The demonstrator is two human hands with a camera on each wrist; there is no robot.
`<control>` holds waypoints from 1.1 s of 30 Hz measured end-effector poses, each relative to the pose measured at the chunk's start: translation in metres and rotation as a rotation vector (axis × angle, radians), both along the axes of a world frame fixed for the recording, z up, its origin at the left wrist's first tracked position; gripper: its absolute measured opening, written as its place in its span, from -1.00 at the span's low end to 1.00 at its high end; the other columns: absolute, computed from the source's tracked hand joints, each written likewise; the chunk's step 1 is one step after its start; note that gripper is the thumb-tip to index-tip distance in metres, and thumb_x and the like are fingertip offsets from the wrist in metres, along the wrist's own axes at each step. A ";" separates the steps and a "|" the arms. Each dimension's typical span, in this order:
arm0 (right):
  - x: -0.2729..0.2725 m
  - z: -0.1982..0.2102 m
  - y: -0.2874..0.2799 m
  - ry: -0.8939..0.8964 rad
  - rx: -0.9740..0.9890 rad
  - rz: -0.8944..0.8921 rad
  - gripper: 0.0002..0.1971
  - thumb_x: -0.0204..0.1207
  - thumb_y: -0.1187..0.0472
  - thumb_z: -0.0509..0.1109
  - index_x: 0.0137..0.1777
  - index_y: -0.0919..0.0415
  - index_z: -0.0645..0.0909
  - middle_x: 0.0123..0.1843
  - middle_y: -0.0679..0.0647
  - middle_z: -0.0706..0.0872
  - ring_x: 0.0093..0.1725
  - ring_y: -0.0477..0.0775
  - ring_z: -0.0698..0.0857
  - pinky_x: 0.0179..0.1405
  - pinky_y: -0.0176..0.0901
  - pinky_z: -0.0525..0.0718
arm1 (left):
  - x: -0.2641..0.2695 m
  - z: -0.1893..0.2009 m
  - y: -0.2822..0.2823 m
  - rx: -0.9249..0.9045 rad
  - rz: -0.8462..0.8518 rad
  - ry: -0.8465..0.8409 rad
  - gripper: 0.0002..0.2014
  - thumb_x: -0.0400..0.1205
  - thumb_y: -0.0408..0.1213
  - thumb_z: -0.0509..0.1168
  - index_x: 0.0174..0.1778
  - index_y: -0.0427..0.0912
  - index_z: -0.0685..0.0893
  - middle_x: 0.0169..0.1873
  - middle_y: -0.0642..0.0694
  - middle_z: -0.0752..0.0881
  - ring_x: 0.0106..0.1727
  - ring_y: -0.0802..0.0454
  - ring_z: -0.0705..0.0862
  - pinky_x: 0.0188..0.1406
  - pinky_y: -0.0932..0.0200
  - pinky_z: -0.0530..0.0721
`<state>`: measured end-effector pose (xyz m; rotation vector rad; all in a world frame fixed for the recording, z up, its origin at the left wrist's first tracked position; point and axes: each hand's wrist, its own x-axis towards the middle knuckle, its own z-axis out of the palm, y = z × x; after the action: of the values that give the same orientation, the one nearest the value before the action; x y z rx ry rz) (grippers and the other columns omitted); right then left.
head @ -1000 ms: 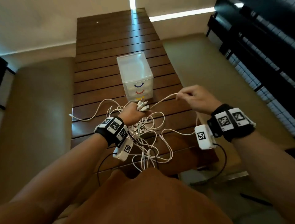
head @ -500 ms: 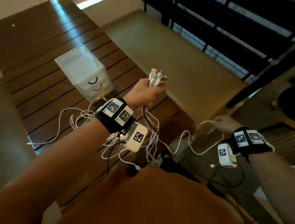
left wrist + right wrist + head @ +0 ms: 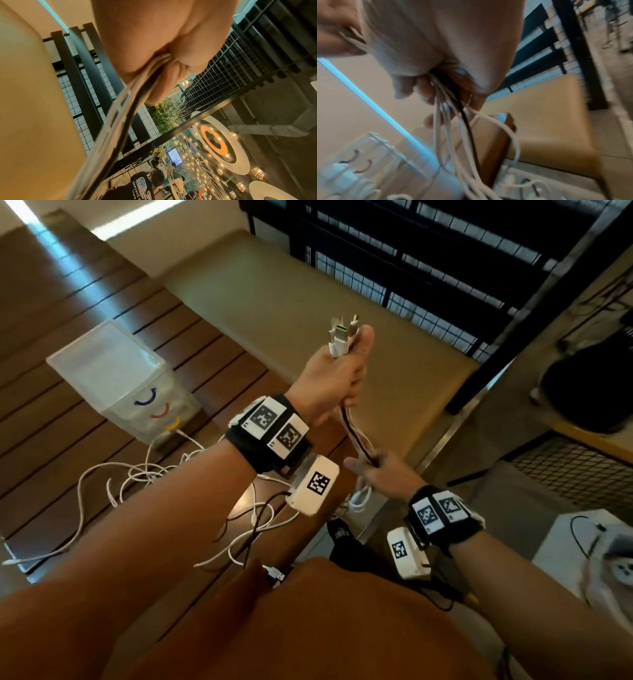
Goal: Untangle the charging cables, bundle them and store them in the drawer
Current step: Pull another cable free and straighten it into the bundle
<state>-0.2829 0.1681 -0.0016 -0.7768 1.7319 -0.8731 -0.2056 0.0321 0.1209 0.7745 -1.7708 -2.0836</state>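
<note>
Left hand point(image 3: 329, 381) fists the white and black charging cables point(image 3: 354, 433) w/ plugs up, above the clear plastic drawer box point(image 3: 116, 378). Right hand point(image 3: 380, 470) curls round them lower down, prob. to comb tangles out.

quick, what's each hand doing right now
Left hand: raised, gripping the gathered plug ends of the white and black charging cables.
Right hand: lower down, closed around the same cables.

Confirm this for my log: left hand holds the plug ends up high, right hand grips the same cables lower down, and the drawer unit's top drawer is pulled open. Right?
Not quite. All drawers of the drawer unit are closed, as the head view shows. The rest stands: the left hand holds the plug ends up high, and the right hand grips the same cables lower down.
</note>
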 end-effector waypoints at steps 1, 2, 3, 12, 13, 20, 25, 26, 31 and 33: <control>-0.006 -0.014 0.007 0.008 0.045 -0.014 -0.65 0.59 -0.01 0.39 -0.35 0.17 0.50 -0.45 0.11 0.59 -0.43 -0.02 0.59 -0.27 -0.27 0.57 | 0.001 0.002 -0.003 0.000 0.000 -0.003 -0.58 0.74 0.03 0.09 -0.43 -0.07 0.33 -0.57 0.04 0.33 -0.53 0.08 0.31 -0.48 0.08 0.56; -0.012 -0.025 0.014 0.032 0.094 -0.008 -0.63 0.59 -0.06 0.38 -0.37 0.13 0.49 -0.48 0.06 0.57 -0.45 -0.02 0.58 -0.27 -0.23 0.57 | 0.000 0.004 -0.004 0.023 0.002 -0.009 -0.59 0.73 0.02 0.10 -0.41 -0.08 0.35 -0.58 0.04 0.34 -0.52 0.08 0.35 -0.32 -0.01 0.73; -0.018 -0.036 0.020 0.047 0.132 -0.014 -0.63 0.58 -0.09 0.38 -0.36 0.10 0.49 -0.49 0.02 0.55 -0.43 -0.02 0.57 -0.27 -0.21 0.56 | 0.001 0.005 -0.005 0.049 0.005 -0.012 -0.59 0.72 0.03 0.11 -0.41 -0.09 0.35 -0.59 0.05 0.34 -0.52 0.08 0.36 -0.24 -0.05 0.77; -0.014 -0.073 0.042 0.276 0.302 0.193 -0.58 0.56 -0.22 0.32 -0.34 0.10 0.46 -0.45 -0.04 0.47 -0.38 0.02 0.53 -0.24 -0.08 0.48 | -0.009 0.007 -0.015 -0.200 0.025 -0.047 -0.60 0.71 0.02 0.15 -0.43 -0.05 0.38 -0.60 0.05 0.36 -0.64 0.13 0.27 -0.69 0.23 0.26; -0.013 -0.077 0.044 0.310 0.299 0.265 -0.50 0.56 -0.23 0.31 -0.38 0.18 0.46 -0.50 0.01 0.44 -0.43 0.06 0.50 -0.30 -0.04 0.48 | -0.010 0.010 -0.025 -0.237 0.086 -0.046 -0.62 0.71 0.01 0.17 -0.41 -0.05 0.40 -0.60 0.07 0.37 -0.65 0.15 0.29 -0.70 0.24 0.29; -0.027 -0.068 0.042 0.219 0.259 0.105 -0.53 0.62 -0.16 0.28 -0.41 0.12 0.36 -0.50 0.03 0.34 -0.48 0.03 0.38 -0.44 -0.16 0.34 | 0.002 -0.022 -0.066 -0.564 0.255 -0.112 -0.58 0.65 -0.11 0.33 -0.52 0.02 0.37 -0.65 0.16 0.38 -0.62 0.25 0.33 -0.57 0.28 0.35; -0.053 -0.055 0.045 0.084 0.183 -0.014 -0.67 0.58 -0.09 0.36 -0.26 0.14 0.51 -0.45 0.02 0.43 -0.50 -0.03 0.44 -0.49 -0.26 0.46 | 0.022 -0.051 -0.082 -0.733 0.297 -0.267 -0.63 0.62 -0.10 0.38 -0.49 -0.05 0.48 -0.54 0.08 0.52 -0.56 0.33 0.46 -0.49 0.43 0.40; -0.055 -0.054 0.049 0.052 0.162 0.041 -0.73 0.62 -0.02 0.35 -0.21 0.15 0.56 -0.43 0.02 0.46 -0.48 -0.05 0.47 -0.48 -0.28 0.48 | 0.027 -0.053 -0.090 -0.736 0.351 -0.301 -0.66 0.62 -0.08 0.37 -0.46 -0.07 0.53 -0.49 0.04 0.58 -0.50 0.31 0.52 -0.43 0.37 0.47; -0.070 -0.058 0.071 -0.131 0.026 -0.026 -0.76 0.70 0.12 0.23 0.00 0.23 0.67 -0.42 0.00 0.47 -0.42 -0.06 0.47 -0.38 -0.22 0.46 | 0.054 -0.053 -0.121 -0.566 0.571 -0.232 -0.64 0.63 -0.13 0.35 -0.49 -0.01 0.50 -0.57 0.06 0.49 -0.50 0.08 0.47 -0.39 0.10 0.52; -0.068 -0.062 0.067 0.039 0.041 -0.016 -0.82 0.68 0.15 0.28 0.05 0.16 0.72 -0.40 0.03 0.54 -0.40 -0.04 0.52 -0.33 -0.18 0.51 | 0.054 -0.054 -0.118 -0.541 0.546 -0.228 -0.62 0.64 -0.11 0.34 -0.51 -0.02 0.46 -0.59 0.04 0.44 -0.54 0.07 0.42 -0.45 0.12 0.47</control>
<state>-0.3512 0.2355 -0.0640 -0.7580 1.7868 -0.8352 -0.1518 -0.0862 0.0669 1.1827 -1.8367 -1.1380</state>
